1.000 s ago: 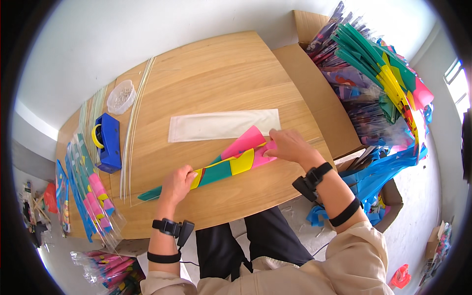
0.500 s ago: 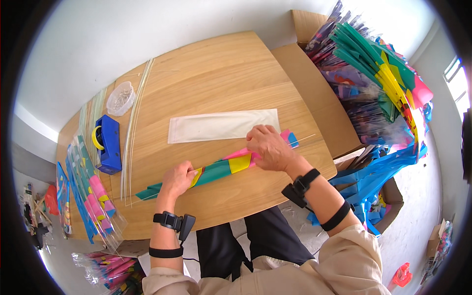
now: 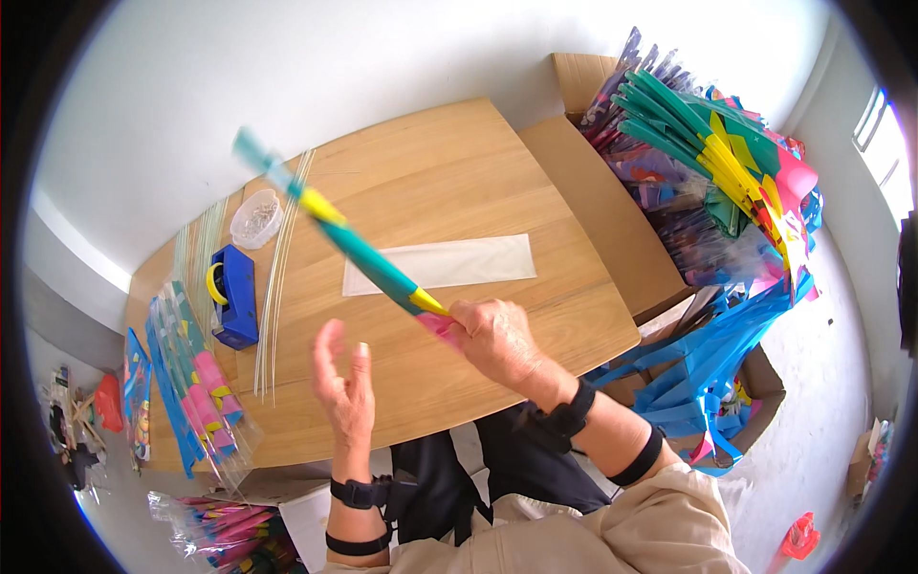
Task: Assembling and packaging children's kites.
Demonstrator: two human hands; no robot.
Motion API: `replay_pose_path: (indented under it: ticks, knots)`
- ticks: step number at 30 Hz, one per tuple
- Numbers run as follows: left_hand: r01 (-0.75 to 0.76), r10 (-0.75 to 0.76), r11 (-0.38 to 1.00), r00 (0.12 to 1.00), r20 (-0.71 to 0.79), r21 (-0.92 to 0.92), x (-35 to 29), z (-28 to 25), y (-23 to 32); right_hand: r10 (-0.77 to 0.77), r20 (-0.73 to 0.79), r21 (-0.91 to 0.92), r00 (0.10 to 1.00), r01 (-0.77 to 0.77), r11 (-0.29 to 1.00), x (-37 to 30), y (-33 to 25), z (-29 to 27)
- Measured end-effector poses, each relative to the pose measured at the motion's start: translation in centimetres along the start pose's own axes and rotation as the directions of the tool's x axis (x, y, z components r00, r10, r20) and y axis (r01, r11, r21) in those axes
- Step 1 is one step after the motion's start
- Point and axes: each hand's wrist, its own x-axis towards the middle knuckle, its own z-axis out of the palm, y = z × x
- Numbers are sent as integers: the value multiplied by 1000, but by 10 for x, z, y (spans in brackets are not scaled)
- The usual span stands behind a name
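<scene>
Datum: the flat white rectangular fabric strip (image 3: 488,258) on the pale wood-grain table (image 3: 421,172); 12 o'clock points toward the wall.

Right hand (image 3: 502,344): closed around the pink end of a slim green, yellow and pink sheet-material roll (image 3: 378,270). The roll is raised, crosses over the strip in view, and points between 10 and 11 o'clock from the fist; its far end is blurred. The single-end grip presumably leaves the remaining length unobstructed.

Left hand (image 3: 346,387): empty, thumb and fingers spread, apart from the roll, between 8 and 9 o'clock of the right hand.

At 9 o'clock: thin pale straight rods (image 3: 277,306), probably laid lengthwise for separate pickup, and a blue tape dispenser (image 3: 234,301). Between 9 and 10: a clear plastic tub (image 3: 256,218), its wall likely confining the small contents, which cannot be identified.
</scene>
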Motion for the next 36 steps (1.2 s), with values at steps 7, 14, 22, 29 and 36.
replay_pose_path:
  ticks: [7,14,22,29,36]
  knots:
    - [513,-396,771,850,348,-376,-31,12,-6,355,175,842,918,-327,429,-25,-26,83]
    - [480,-469,877,848,246,13,-53,-65,-70,66,-255,-24,965,-74,997,4,71,86]
    - [603,-613,790,780,122,115,-93,-132,-84,7,-63,-447,998,-35,894,36,163,62]
    - [588,-595,804,796,113,90,-85,-123,-73,-5,-91,-451,996,-37,892,41,169,66]
    - [527,-556,826,819,138,200,-88,-127,-70,640,-1,415,768,-582,699,68,168,50]
